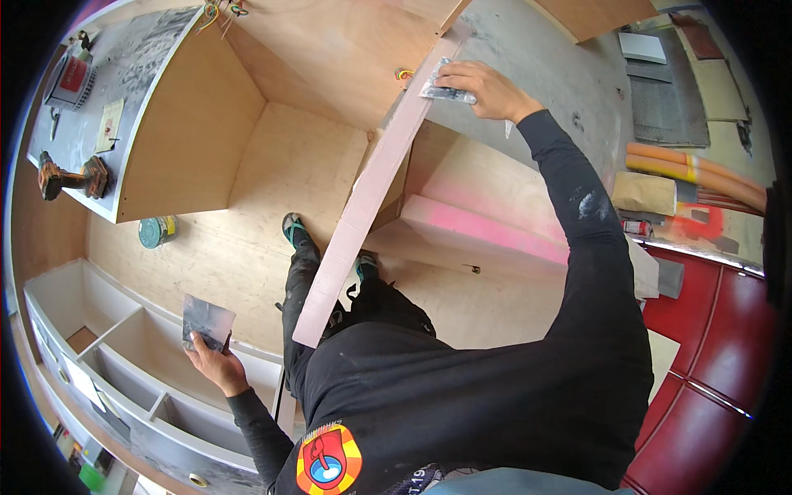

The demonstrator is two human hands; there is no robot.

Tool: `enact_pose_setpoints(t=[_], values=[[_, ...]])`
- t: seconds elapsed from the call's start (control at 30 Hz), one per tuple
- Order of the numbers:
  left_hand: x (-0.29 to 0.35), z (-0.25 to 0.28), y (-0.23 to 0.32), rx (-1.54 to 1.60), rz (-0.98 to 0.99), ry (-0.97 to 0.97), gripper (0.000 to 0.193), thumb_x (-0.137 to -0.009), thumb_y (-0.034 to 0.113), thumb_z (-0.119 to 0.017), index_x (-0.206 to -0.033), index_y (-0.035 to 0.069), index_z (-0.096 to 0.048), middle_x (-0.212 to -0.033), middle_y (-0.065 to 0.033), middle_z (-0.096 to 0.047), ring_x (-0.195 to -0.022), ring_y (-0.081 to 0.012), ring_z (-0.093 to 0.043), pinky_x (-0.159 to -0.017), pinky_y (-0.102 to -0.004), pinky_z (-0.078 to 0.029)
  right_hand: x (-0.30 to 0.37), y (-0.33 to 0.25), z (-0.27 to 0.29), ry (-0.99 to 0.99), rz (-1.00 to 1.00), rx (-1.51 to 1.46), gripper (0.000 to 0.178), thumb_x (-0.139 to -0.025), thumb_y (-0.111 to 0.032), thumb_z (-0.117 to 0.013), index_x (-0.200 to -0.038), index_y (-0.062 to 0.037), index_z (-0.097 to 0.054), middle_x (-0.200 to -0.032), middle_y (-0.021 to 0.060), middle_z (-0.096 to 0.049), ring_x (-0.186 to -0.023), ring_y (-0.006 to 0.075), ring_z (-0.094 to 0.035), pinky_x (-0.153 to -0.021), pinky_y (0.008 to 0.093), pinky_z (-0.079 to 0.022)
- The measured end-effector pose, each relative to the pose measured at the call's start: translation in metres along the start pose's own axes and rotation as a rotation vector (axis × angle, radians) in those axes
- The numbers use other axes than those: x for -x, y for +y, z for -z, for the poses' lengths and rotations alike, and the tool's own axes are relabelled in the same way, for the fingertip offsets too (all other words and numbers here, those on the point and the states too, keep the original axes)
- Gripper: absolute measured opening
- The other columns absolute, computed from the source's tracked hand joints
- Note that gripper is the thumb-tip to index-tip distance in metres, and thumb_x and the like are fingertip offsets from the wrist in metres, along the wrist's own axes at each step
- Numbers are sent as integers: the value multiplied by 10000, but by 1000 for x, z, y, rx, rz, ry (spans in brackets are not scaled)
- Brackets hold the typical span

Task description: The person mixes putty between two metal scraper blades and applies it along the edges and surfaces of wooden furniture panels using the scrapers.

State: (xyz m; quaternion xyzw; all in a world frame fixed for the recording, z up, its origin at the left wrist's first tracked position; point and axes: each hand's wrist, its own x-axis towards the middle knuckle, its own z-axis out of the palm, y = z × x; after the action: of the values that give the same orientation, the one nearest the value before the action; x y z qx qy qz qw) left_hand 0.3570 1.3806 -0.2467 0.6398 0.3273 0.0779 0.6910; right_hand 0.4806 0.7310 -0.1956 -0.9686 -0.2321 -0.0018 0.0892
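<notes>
Head view: right hand (487, 87) clamped on a scraper (450, 92) at the far part of a pale pink strip (367, 206); left hand (216, 367), well apart, closed on a flat plate (206, 322).
An uneven blade angle could ridge or gouge the strip; a careless step might knock the green tub (155, 233) on the plywood floor (239, 272). A drill (73, 176) sits on the grey-topped cabinet (186, 140); red padding (701, 330) lies right.
</notes>
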Motion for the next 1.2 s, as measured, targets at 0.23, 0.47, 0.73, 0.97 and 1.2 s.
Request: enact_pose_setpoints(t=[0.23, 0.47, 0.73, 0.97, 1.2], values=[[5, 5, 8, 30, 14, 43, 474, -1005, 236, -530, -1399, 11, -393, -1359, -149, -492, -1199, -271, -528, -904, -397, -498, -18, 10, 0, 0, 33, -11, 606, -643, 144, -566, -1201, -81, -644, -1294, 131, -603, -1249, 315, -521, -1059, 402, -419], [6, 10, 5, 40, 4, -3, 484, -1008, 235, -529, -1407, 10, -375, -1367, -151, -484, -1209, -273, -524, -933, -390, -485, -21, 13, -4, -8, 16, 3, 611, -636, 145, -566, -1201, -76, -644, -1289, 124, -606, -1256, 302, -517, -1068, 393, -410], [10, -10, 4, 46, 27, -10, 340, -1001, 254, -535, -1266, 43, -512, -1201, -100, -603, -1052, -223, -619, -830, -351, -549, 32, -1, 7, -100, -37, 47, 610, -641, 110, -573, -1213, -91, -647, -1280, 92, -612, -1256, 309, -511, -1071, 405, -405], [84, -142, 8, 342, 400, -643, 324, -989, 265, -530, -1250, 74, -553, -1192, -70, -640, -1057, -209, -650, -868, -377, -572, 40, -175, -5, 216, -194, -577, 782, -564, 199, -421, -1299, -50, -513, -1315, 162, -540, -1287, 337, -493, -1083, 420, -406], [142, -223, 25, 515, 743, -752, 216, -1025, 177, -445, -1216, 87, -491, -1112, -77, -625, -1000, -224, -647, -802, -380, -580, 45, -268, 0, 420, 61, -582, 538, -726, 158, -575, -1207, -83, -585, -1263, 170, -538, -1264, 374, -503, -1036, 452, -450]])
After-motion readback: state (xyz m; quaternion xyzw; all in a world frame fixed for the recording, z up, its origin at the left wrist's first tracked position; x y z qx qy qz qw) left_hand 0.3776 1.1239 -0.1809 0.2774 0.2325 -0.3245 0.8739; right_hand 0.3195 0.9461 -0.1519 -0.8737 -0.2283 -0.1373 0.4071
